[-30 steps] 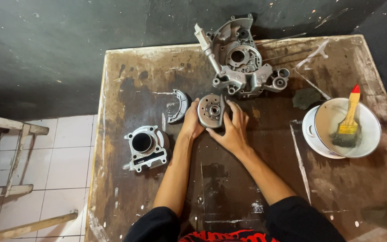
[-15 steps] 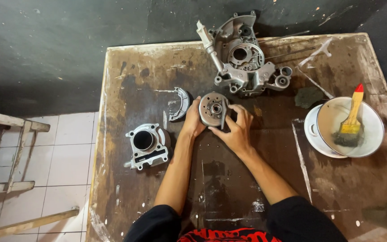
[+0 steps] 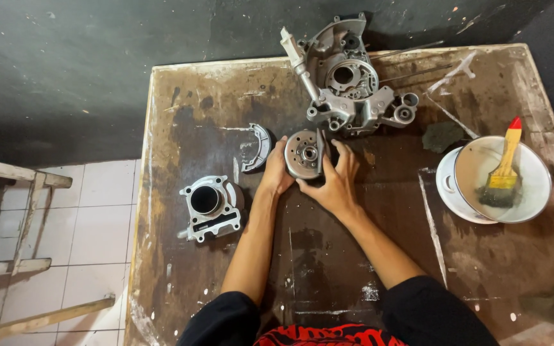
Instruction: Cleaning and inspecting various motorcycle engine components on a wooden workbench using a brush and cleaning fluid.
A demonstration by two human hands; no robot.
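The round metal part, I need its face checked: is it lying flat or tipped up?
Tipped up. The round metal part stands on edge between left hand and right hand, its face toward the camera.

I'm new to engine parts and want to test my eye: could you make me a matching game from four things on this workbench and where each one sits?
Things:
1. round metal disc
2. cylinder block
3. paintbrush
4. crankcase half

Places:
A. lying in the white bowl at the right
B. at the far edge of the table, middle
C. between the left hand and right hand
D. near the table's left edge

Pairs: 1-C, 2-D, 3-A, 4-B
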